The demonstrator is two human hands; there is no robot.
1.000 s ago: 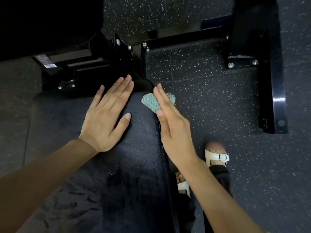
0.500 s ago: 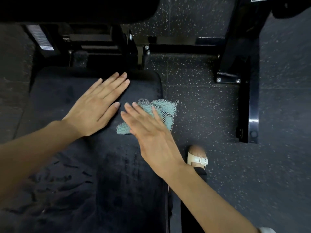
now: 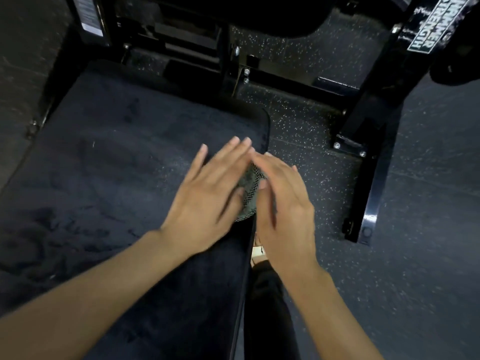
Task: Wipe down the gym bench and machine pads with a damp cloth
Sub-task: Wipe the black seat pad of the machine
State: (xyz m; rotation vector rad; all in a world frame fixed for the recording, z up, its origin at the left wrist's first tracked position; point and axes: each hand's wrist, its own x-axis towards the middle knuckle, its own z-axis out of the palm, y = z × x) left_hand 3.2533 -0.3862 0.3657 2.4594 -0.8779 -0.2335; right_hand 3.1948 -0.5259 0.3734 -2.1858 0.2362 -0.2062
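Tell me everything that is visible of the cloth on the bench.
The cloth is a grey-green rag with a dark mesh or check pattern, bunched into a lump. It lies at the right edge of the black bench pad, mostly hidden between the left hand and right hand, whose straight fingers cover it. Motion blur hides finer detail.

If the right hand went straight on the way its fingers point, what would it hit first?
Most likely the fingertips of the left hand: the right hand angles forward and left, its own tips almost against them, past the cloth. Blur hides any gap.
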